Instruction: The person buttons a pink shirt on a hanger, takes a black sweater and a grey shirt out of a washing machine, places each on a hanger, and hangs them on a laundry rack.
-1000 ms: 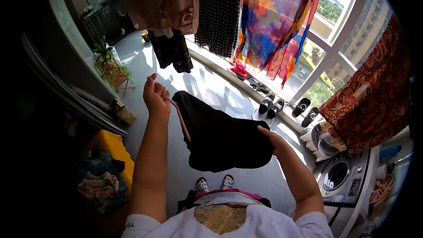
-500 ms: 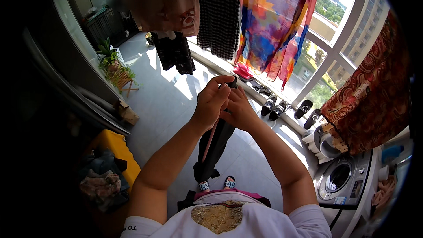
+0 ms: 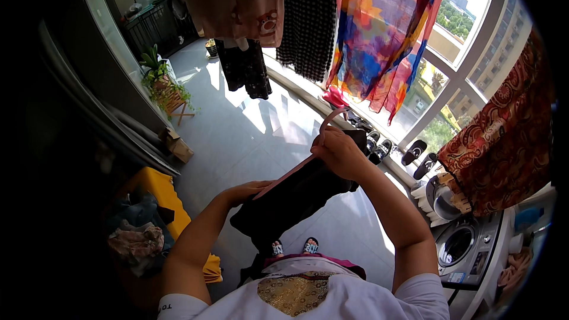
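Note:
A black garment (image 3: 290, 201) is stretched at a slant between my hands, in front of my body. Along its upper edge runs a narrow pink strip or bar (image 3: 287, 176); its curved pink end rises beyond my right hand. It looks like a clothes hanger, though part is covered. My right hand (image 3: 341, 153) is closed around the pink piece and the garment's upper right edge. At the left end my left hand (image 3: 246, 191) grips the garment's edge, its fingers partly hidden behind the cloth. The lower part of the garment hangs down toward my feet.
Hanging ahead are a colourful scarf (image 3: 385, 35), a dark checked cloth (image 3: 308, 24) and a pinkish garment (image 3: 237, 0). Shoes (image 3: 379, 148) line the window ledge. A washing machine (image 3: 465, 249) stands right, a yellow container (image 3: 163, 195) with clothes left, and a potted plant (image 3: 160, 80) farther off.
My hands were together at the garment's top, with it hanging lengthwise. They have parted: left down and leftward, right to the right, and the garment now lies slanted between them.

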Available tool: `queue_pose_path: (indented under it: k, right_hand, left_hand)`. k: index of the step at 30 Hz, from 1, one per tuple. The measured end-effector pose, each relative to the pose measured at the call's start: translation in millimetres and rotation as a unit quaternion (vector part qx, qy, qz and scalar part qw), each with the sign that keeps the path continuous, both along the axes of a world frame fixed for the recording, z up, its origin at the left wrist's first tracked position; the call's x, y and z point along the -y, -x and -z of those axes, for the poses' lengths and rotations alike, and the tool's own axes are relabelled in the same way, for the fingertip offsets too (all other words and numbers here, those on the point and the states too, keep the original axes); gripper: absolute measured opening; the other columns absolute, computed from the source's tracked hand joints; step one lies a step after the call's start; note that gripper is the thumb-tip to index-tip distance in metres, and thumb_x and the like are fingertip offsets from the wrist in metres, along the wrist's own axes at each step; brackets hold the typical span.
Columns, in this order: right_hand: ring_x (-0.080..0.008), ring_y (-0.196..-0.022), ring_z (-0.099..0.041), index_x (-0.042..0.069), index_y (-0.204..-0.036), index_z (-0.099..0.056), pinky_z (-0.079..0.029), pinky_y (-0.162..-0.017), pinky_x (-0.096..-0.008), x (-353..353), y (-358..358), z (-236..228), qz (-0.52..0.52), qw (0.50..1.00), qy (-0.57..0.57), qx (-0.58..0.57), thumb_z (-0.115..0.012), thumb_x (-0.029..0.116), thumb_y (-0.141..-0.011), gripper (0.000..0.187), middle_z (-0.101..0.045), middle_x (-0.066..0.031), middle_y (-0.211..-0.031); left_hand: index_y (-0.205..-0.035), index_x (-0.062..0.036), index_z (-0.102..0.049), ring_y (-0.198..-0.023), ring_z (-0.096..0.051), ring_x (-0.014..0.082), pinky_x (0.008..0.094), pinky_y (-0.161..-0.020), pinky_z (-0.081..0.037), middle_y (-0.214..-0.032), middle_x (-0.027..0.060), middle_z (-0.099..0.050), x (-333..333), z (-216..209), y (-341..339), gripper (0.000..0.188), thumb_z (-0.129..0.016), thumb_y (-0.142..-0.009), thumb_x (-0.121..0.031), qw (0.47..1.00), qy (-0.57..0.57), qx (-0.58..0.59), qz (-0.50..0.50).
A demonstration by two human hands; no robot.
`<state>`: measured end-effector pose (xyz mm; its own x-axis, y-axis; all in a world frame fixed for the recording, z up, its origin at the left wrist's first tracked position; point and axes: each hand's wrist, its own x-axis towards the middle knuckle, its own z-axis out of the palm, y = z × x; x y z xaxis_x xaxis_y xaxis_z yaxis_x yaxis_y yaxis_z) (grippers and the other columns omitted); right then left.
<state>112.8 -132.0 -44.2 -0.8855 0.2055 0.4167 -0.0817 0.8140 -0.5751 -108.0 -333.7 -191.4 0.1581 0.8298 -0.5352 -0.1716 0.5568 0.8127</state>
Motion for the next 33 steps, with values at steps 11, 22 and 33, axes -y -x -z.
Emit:
queue_pose_path:
  k: [11, 22, 33]
  right_hand:
    - [-0.0308, -0.085, -0.059, 0.005, -0.081, -0.063, -0.029, -0.104, -0.0464, -18, -36, -10, 0.079, 0.995, -0.039, 0.053, -0.055, 0.02, -0.09, 0.02, -0.061, -0.0106, -0.077]
    - [-0.026, -0.061, -0.06, 0.006, -0.072, -0.062, -0.034, -0.099, -0.0451, -17, -26, -11, 0.25, 0.955, -0.046, -0.154, -0.064, 0.017, -0.083, 0.016, -0.061, -0.0076, -0.062]
    - [-0.0219, -0.072, -0.062, 0.006, -0.069, -0.065, -0.035, -0.098, -0.0439, -18, -28, -16, 0.226, 0.959, -0.11, -0.13, -0.067, 0.015, -0.08, 0.013, -0.065, -0.0048, -0.067]
  left_hand:
    - [-0.091, 0.0003, -0.063, -0.067, -0.054, 0.0073, 0.0244, -0.064, -0.044, -0.077, 0.0014, -0.062, 4, -82, 19, 0.017, -0.057, -0.089, -0.015, 0.891, -0.24, -0.282, -0.263]
    - [-0.089, 0.0019, -0.062, -0.063, -0.056, 0.0234, 0.0314, -0.058, -0.043, -0.072, 0.0106, -0.056, -1, -162, 9, 0.012, -0.065, -0.079, -0.003, 0.628, -0.448, -0.609, -0.185]
    - [-0.093, -0.0011, -0.064, -0.063, -0.056, 0.0256, 0.0332, -0.057, -0.043, -0.073, 0.0117, -0.056, 10, -192, 29, 0.016, -0.067, -0.078, -0.004, 0.595, -0.445, -0.646, -0.173]
